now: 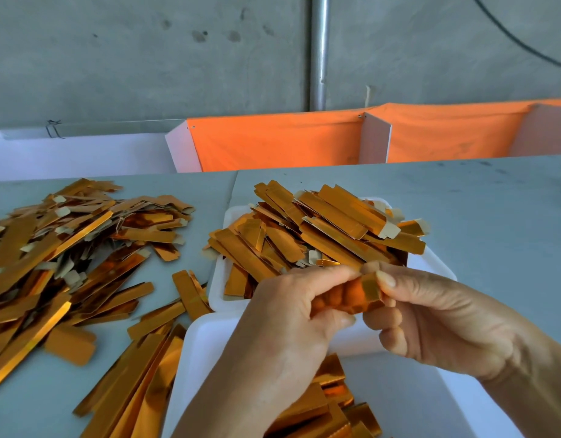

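Over near tray [198, 346] at 6 o'clock | left hand [292, 314], right hand [431, 317] both pinching one gold strip [356, 295] | heaped tray [217, 289] at 12 o'clock

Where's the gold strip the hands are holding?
Lower centre of the head view, the gold strip is pinched between left hand and right hand, beside the heaped white tray.

Orange cloth [273, 143], metal pole [318, 52], black cable [510, 34] against concrete wall [115, 58].

A grey concrete wall [146, 58] carries a metal pipe [318, 52]. Orange cloth [273, 143] lines white dividers [375, 140] behind the grey table [494, 200].
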Tool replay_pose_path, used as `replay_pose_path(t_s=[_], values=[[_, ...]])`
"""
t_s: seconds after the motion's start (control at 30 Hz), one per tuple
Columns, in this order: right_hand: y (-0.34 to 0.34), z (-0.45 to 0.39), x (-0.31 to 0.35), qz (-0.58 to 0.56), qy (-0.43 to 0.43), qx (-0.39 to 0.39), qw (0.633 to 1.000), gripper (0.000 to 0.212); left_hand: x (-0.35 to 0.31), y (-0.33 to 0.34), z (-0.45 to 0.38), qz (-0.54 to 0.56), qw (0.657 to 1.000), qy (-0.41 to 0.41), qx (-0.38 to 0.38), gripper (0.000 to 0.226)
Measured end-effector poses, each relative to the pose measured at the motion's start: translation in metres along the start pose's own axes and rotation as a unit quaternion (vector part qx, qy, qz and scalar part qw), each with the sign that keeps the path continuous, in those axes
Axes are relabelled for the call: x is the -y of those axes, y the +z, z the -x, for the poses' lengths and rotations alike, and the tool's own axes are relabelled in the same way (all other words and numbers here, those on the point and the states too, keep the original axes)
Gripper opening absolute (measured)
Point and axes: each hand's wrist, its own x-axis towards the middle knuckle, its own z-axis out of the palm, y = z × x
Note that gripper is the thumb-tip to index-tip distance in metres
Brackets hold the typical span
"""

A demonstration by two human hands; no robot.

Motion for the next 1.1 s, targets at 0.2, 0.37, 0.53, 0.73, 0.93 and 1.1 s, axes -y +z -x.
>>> replay_pose_path(t_s=[0.2,0.37,0.53,0.73,0.93,1.1], values=[[-0.001,0.0,0.001,0.038,0.019,0.003,0.999,0.06,-0.008,0.002,-0.001,-0.084,0.995,0.05,-0.034,0.038],[0.001,0.001,0.0,0.087,-0.008,-0.039,0.995,0.058,-0.011,0.007,-0.003,-0.123,0.99,0.049,-0.041,0.067],[0.013,-0.007,-0.007,0.336,-0.019,-0.088,0.938,0.037,-0.005,0.003,-0.003,0.17,0.968,-0.113,-0.146,0.055],[0.025,-0.018,-0.027,0.485,-0.03,-0.092,0.869,0.035,0.003,0.007,-0.003,0.171,0.96,-0.169,-0.146,0.026],[0.023,-0.009,-0.014,0.371,-0.179,-0.197,0.89,0.036,0.002,0.003,-0.001,0.103,0.983,-0.137,-0.069,0.016],[0.023,-0.007,-0.008,0.378,-0.278,-0.226,0.854,0.019,-0.003,0.01,-0.001,0.076,0.989,-0.123,-0.005,0.027]])
